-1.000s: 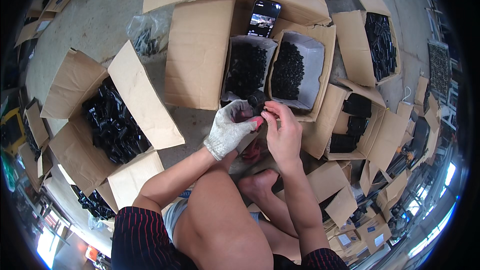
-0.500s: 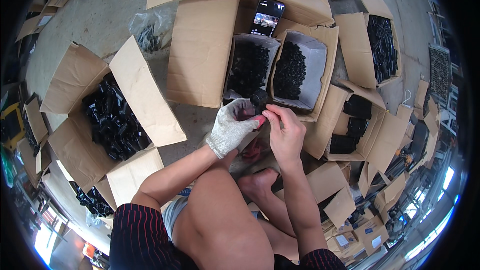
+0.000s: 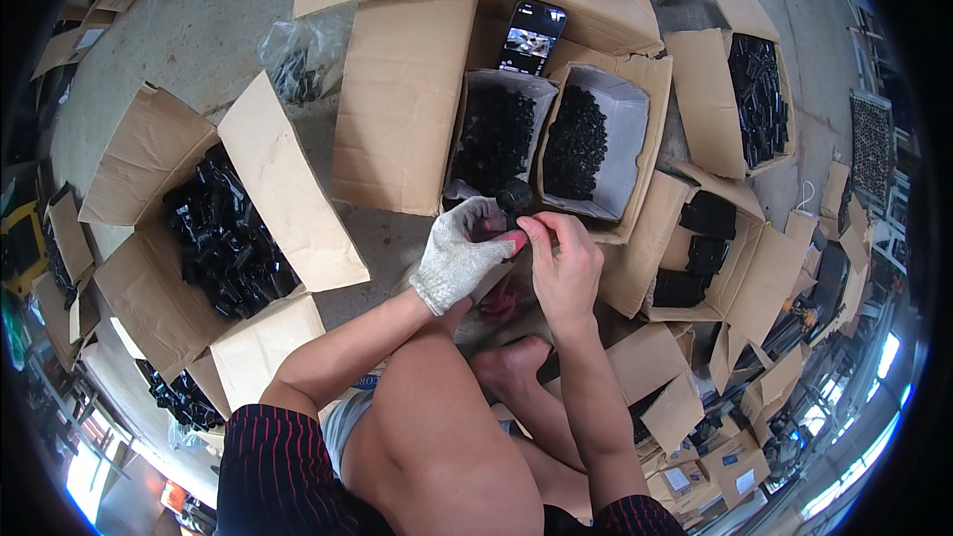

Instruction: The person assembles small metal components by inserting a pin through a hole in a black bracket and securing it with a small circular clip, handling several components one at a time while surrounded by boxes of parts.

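Note:
My left hand [image 3: 459, 250], in a whitish knit glove with a red thumb tip, is closed around a black plastic part [image 3: 514, 196] with a rounded end. Bare, my right hand [image 3: 566, 266] is beside it, thumb and index fingertip pinched together near the gloved thumb. Whatever sits in that pinch is too small to make out. Just beyond both hands stand two grey bins inside a cardboard box: the left bin [image 3: 546, 99] and the right bin [image 3: 625, 134]. Small black pieces [image 3: 496, 129] lie in the left one, and more black pieces [image 3: 576, 144] in the right.
A phone [image 3: 531, 38] with a lit screen leans behind the bins. To the left, an open carton [image 3: 119, 144] holds glossy black parts [image 3: 228, 228]. Further cartons with black parts stand at right, including one carton [image 3: 705, 89]. A clear plastic bag [image 3: 298, 60] lies on the floor.
My right hand has shifted very slightly left, its fingertips still pinched. The left hand keeps its hold on the black plastic part.

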Demonstrator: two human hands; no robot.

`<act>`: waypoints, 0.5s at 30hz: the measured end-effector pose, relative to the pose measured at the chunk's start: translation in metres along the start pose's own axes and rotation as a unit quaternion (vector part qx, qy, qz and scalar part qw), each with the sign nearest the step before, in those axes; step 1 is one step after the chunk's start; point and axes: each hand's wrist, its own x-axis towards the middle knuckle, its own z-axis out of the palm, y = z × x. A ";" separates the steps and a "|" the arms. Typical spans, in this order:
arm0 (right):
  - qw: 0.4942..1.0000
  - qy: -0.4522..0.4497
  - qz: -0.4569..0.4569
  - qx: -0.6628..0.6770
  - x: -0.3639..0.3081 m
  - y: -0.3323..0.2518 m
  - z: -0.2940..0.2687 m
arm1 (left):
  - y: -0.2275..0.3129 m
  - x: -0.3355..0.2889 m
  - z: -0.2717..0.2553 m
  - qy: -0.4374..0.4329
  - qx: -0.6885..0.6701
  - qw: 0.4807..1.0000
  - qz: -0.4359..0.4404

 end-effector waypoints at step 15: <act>0.999 -0.026 0.028 0.019 0.005 -0.005 0.001 | -0.006 0.002 -0.002 0.004 0.022 1.000 0.018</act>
